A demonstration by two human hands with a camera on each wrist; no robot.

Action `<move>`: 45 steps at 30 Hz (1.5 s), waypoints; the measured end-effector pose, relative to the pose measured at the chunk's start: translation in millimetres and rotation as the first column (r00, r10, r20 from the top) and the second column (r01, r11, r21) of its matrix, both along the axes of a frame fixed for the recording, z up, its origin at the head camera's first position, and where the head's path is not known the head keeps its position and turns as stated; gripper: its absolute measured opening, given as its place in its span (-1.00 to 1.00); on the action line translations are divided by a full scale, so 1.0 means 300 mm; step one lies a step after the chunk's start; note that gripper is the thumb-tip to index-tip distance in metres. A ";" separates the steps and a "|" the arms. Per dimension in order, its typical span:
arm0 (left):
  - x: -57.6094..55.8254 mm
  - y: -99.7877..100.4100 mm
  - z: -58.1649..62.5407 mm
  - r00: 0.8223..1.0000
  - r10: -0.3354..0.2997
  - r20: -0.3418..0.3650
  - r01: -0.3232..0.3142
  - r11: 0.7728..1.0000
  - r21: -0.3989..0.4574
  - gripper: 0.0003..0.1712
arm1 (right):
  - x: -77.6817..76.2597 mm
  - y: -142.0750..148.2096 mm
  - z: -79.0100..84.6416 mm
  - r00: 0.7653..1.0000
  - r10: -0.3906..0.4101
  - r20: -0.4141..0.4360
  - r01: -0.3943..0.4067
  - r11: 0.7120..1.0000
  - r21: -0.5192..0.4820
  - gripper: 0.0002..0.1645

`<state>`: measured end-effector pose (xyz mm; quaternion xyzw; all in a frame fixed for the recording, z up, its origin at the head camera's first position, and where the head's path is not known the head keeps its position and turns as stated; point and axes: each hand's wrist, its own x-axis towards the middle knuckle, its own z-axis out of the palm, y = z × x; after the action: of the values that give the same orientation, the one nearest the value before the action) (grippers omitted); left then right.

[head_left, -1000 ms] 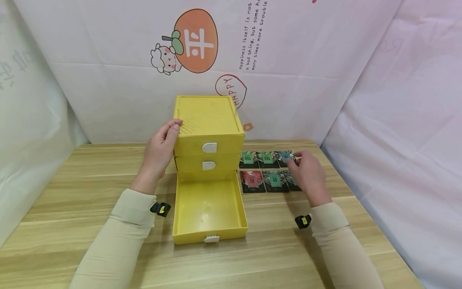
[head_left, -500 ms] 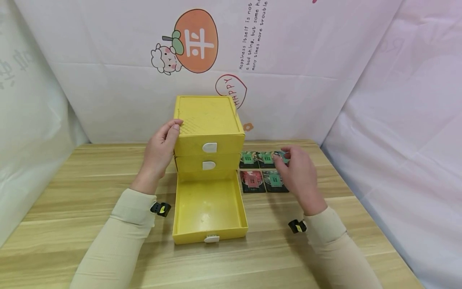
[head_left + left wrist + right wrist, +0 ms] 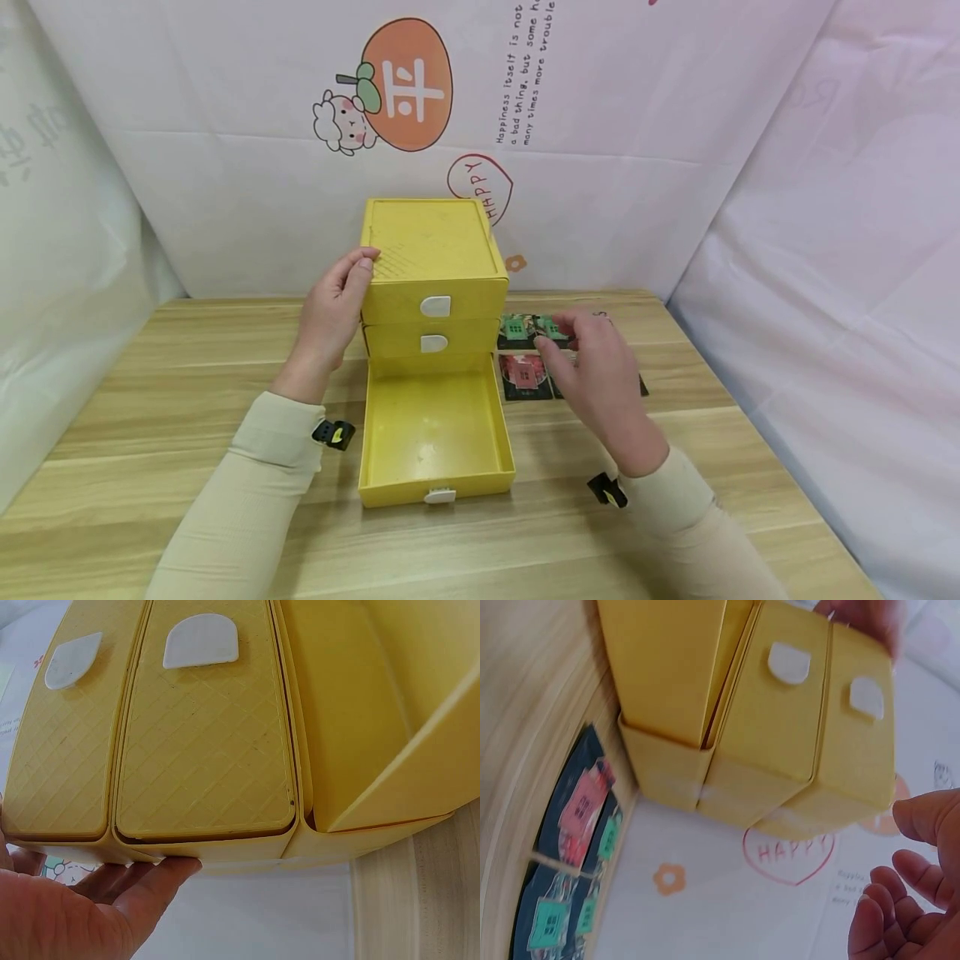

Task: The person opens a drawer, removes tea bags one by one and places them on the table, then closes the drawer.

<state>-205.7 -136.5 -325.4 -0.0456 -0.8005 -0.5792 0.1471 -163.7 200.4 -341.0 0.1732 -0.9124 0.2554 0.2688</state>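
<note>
A yellow cabinet (image 3: 435, 300) of stacked drawers with white tabs stands on the table; its bottom drawer (image 3: 427, 433) is pulled out, with nothing inside. Against the cabinet's upper left side rests my left hand (image 3: 330, 321), fingertips at the top edge; the left wrist view has its fingers (image 3: 154, 892) extended along that side. My right hand (image 3: 600, 379) hovers over flat square packets, fingers loosely bent and holding nothing, as the right wrist view (image 3: 911, 892) confirms. A red packet (image 3: 525, 377) and a green packet (image 3: 516, 331) show beside the cabinet; my hand partly covers others.
The wood-grain table (image 3: 225, 367) extends on both sides of the cabinet. Behind it hangs a white printed cloth (image 3: 600, 208), with further white cloth at left and right. Black wrist devices (image 3: 333, 433) sit at both cuffs.
My right hand has moved left, from above the far right packets toward the middle ones. The left hand, cabinet and drawer have stayed put.
</note>
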 end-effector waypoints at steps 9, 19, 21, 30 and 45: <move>-0.003 0.001 -0.001 1.000 0.002 -0.005 -0.002 1.000 0.001 -0.38 | 0.064 -0.063 -0.009 0.981 0.129 -0.145 -0.122 0.991 0.059 -0.61; 0.000 0.002 0.000 1.000 -0.001 -0.007 0.001 1.000 0.003 -0.38 | 0.114 -0.111 -0.011 0.964 0.214 -0.158 -0.199 0.975 0.102 -0.63; 0.001 0.002 0.001 1.000 -0.002 -0.007 0.002 1.000 0.004 -0.38 | 0.120 -0.118 -0.013 0.963 0.219 -0.158 -0.205 0.974 0.101 -0.64; 0.002 0.002 0.002 1.000 -0.001 -0.007 0.001 1.000 0.004 -0.38 | 0.136 -0.153 -0.022 0.930 0.303 -0.210 -0.284 0.952 0.116 -0.60; 0.003 0.001 0.001 1.000 -0.003 -0.006 0.003 1.000 0.000 -0.38 | 0.171 -0.204 -0.040 0.928 0.327 -0.176 -0.301 0.940 0.159 -0.59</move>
<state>-204.8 -136.4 -325.2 -0.0486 -0.8000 -0.5792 0.1488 -112.3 139.3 -353.0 0.3592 -0.8556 0.2169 0.3030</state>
